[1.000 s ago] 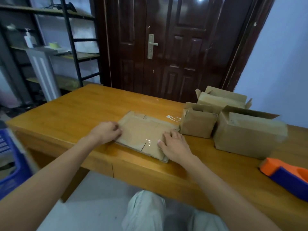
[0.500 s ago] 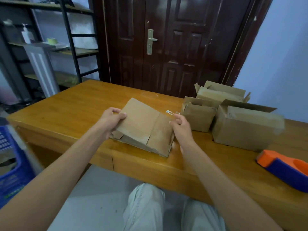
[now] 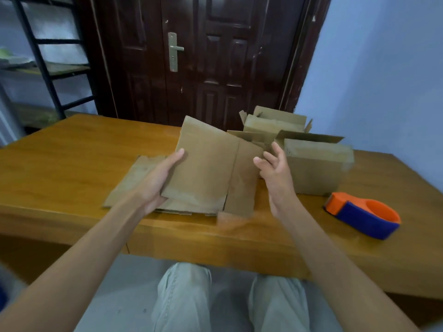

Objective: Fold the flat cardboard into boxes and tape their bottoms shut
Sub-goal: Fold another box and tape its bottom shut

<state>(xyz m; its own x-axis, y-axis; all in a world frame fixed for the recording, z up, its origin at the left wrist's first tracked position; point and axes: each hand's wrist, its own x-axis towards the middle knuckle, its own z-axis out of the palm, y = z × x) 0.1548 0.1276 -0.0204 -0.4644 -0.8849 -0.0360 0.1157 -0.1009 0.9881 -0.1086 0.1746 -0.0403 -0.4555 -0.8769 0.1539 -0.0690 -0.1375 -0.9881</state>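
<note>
A stack of flat cardboard [image 3: 134,178] waits on the desk [image 3: 60,159]; the left hand [image 3: 155,180] grips one unfolded blank [image 3: 208,168] raised above it; the right hand [image 3: 273,168] hovers open, empty; three assembled boxes [image 3: 314,166] stand far right, the tape dispenser [image 3: 364,214] idle.

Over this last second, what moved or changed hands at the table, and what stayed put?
The left hand has lifted one flat cardboard sheet off the stack and tilted it upright, thumb across its face. The right hand, pressing the pile a second ago and gripping the sheet's edge half a second ago, has let go and hangs open beside it. The folded boxes and tape dispenser have not moved.
</note>
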